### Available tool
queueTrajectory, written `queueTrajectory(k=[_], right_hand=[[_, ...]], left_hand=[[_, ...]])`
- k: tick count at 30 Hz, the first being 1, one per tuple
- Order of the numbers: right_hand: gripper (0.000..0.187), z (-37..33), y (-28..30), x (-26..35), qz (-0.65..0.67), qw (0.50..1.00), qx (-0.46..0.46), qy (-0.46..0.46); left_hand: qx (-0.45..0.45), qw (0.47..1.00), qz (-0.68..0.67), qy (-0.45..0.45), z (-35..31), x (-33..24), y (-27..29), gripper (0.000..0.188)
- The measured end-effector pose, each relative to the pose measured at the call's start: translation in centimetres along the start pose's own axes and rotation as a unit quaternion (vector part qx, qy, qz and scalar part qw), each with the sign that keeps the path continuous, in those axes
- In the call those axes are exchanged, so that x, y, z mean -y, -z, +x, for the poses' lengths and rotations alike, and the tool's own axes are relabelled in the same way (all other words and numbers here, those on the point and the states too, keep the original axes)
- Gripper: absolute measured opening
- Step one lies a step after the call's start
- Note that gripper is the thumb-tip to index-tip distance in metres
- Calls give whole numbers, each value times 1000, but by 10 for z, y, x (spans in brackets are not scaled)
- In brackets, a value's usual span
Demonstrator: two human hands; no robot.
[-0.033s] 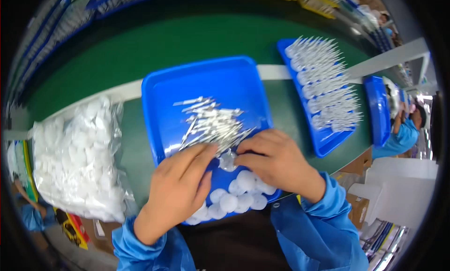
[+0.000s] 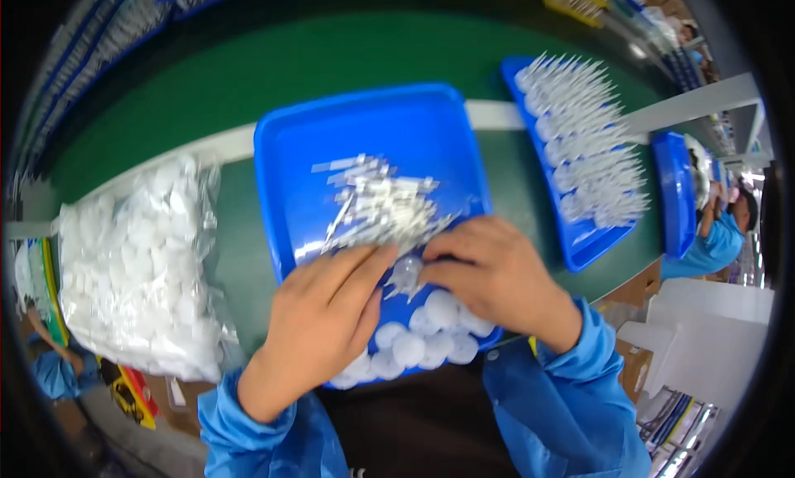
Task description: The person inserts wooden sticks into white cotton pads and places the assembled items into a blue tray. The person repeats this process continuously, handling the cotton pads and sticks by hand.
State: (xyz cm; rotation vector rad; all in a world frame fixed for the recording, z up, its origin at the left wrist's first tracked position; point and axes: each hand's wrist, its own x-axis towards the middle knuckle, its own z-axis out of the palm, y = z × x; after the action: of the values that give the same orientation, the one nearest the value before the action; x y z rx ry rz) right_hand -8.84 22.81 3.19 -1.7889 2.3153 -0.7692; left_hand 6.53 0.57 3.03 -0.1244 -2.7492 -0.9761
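Both my hands work over the near half of a blue tray [image 2: 373,114]. A clear, round plastic piece [image 2: 406,274] lies between them. My right hand [image 2: 501,271] pinches the edge of this piece between thumb and fingers. My left hand [image 2: 323,308] has its fingers pressed together, their tips at the near edge of a pile of thin white-and-silver sticks [image 2: 385,205]; whatever they hold is hidden. Below the hands, along the tray's near side, are several frosted white round pieces [image 2: 408,349], partly heaped on one another.
A clear bag [image 2: 137,271] full of white round pieces lies left of the tray. To the right, a second blue tray [image 2: 584,250] holds rows of round pieces with sticks pointing out. Another blue tray [image 2: 675,196] stands farther right, near a co-worker in blue [image 2: 720,238].
The view has shifted slightly, so the trays appear a little higher and to the right. My hands stay close together around the clear round piece.
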Motion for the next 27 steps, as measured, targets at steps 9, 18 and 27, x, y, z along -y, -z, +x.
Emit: queueTrajectory(k=[9, 18, 27], right_hand=[[23, 1, -10, 5, 16, 999, -34, -39], [22, 6, -10, -4, 43, 998, -26, -37], [18, 4, -12, -3, 53, 998, -11, -32]], left_hand=[[-17, 999, -22, -36, -5, 9, -15, 30], [-13, 997, -46, 67, 10, -1, -14, 20], [5, 1000, -15, 24, 7, 3, -25, 21]])
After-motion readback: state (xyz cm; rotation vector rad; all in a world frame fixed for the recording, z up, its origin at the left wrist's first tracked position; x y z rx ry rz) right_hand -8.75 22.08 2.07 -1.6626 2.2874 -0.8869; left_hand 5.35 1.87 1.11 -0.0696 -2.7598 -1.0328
